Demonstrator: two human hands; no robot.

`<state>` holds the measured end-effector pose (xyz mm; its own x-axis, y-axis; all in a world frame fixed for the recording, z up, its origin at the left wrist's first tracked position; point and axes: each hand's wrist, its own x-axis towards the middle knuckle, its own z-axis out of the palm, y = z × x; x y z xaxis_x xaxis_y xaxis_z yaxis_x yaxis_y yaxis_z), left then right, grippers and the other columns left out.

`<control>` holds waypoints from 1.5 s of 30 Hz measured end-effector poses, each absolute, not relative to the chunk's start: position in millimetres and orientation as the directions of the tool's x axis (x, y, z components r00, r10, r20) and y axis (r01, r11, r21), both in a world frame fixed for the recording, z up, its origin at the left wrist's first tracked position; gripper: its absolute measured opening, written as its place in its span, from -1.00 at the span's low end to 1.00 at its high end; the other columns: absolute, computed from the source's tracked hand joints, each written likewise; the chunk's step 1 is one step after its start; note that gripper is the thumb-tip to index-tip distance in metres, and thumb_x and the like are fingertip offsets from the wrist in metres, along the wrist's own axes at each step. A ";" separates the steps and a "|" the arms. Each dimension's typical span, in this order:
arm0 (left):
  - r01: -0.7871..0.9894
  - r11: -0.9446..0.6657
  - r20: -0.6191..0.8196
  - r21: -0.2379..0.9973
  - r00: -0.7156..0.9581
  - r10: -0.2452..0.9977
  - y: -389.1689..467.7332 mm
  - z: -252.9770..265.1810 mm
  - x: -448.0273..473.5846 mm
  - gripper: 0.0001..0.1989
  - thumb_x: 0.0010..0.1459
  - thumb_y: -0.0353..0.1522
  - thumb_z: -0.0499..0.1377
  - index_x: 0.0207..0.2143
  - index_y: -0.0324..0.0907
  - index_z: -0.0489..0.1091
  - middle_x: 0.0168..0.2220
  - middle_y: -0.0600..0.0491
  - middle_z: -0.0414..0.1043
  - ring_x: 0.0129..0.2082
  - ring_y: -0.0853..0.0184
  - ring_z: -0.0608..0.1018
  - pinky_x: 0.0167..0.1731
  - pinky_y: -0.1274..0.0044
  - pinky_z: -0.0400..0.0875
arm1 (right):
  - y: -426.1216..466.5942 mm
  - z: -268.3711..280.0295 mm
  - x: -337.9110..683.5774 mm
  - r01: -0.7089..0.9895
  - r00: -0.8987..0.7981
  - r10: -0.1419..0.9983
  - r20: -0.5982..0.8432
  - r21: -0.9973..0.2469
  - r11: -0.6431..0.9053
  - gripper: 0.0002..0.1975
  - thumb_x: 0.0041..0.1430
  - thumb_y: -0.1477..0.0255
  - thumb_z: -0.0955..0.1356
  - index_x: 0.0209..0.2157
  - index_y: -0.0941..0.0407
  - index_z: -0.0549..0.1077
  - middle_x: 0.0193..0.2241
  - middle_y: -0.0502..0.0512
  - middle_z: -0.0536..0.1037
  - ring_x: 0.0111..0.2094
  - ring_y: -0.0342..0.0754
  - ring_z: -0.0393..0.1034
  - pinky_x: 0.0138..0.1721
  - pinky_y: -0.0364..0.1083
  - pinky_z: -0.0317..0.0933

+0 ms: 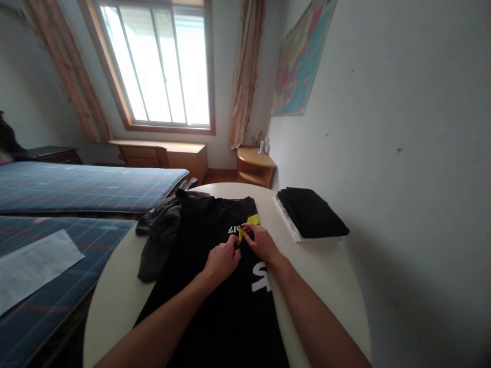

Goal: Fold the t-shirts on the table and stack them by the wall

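Note:
A black garment (pixel 215 301) with white lettering and a yellow patch (pixel 249 225) lies spread across a round white table (pixel 330 286). My left hand (pixel 222 260) and my right hand (pixel 261 243) meet at the garment's middle, next to the yellow patch. Both pinch the black fabric there, fingers closed on it. My forearms reach in from the bottom edge over the cloth.
A grey garment (pixel 159 235) lies crumpled at the table's left. A folded stack of black and white clothes (pixel 310 212) sits at the right by the wall. Beds with plaid covers (pixel 76 186) stand to the left, one with a white paper (pixel 30 266).

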<state>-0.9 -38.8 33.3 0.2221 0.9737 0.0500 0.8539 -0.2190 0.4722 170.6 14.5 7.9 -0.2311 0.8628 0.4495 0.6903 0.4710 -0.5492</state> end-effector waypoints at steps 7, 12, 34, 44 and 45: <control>0.860 -0.387 0.081 0.332 0.383 0.920 -45.1 37.8 -4.4 -0.83 0.31 -0.25 0.07 -0.14 -0.01 0.43 -0.27 0.05 0.58 -0.27 0.17 0.61 -0.36 0.51 0.30 | 14.4 2.5 173.9 0.715 -0.313 0.861 0.401 -0.497 0.491 -0.71 0.29 0.45 0.30 0.01 0.07 0.51 0.01 0.14 0.55 0.05 -0.01 0.39 0.17 0.00 0.18; 0.718 -0.411 0.009 0.562 0.492 0.870 -52.6 41.7 -10.3 -0.81 0.18 -0.21 0.20 -0.18 -0.03 0.48 -0.37 0.13 0.55 -0.38 0.30 0.56 -0.43 0.58 0.26 | 18.0 -1.1 175.4 0.710 -0.323 0.857 0.402 -0.495 0.500 -0.71 0.31 0.46 0.28 0.01 0.09 0.51 0.01 0.15 0.54 0.06 -0.02 0.37 0.19 0.00 0.16; 0.523 -0.313 -0.062 0.793 0.580 0.812 -72.4 31.6 -26.3 -0.80 0.04 -0.31 0.26 -0.26 -0.18 0.41 -0.40 0.16 0.45 -0.47 0.43 0.40 -0.49 0.62 0.23 | -0.5 8.7 171.2 0.820 -0.336 0.910 0.242 -0.401 0.409 -0.59 0.39 0.27 0.19 0.20 0.01 0.36 0.25 0.12 0.35 0.31 0.07 0.11 0.32 0.20 -0.10; 0.703 -0.575 0.158 0.419 0.567 0.808 -92.7 33.8 -24.6 -0.63 0.13 -0.28 0.22 0.02 -0.06 0.40 0.12 -0.05 0.39 0.13 0.07 0.41 0.15 0.25 0.27 | -7.8 -1.2 151.8 0.895 -0.294 0.944 0.149 -0.304 0.327 -0.40 0.38 0.25 0.14 0.38 0.14 0.08 0.39 0.20 0.04 0.40 0.15 -0.15 0.36 0.23 -0.27; 0.710 -0.590 0.174 0.384 0.572 0.802 -91.5 29.0 -25.7 -0.56 0.15 -0.24 0.22 0.09 -0.04 0.36 0.24 -0.08 0.25 0.25 0.00 0.28 0.24 0.16 0.15 | -6.8 -1.5 151.7 0.898 -0.293 0.946 0.135 -0.301 0.321 -0.39 0.38 0.23 0.15 0.38 0.14 0.07 0.39 0.19 0.02 0.41 0.15 -0.17 0.36 0.23 -0.28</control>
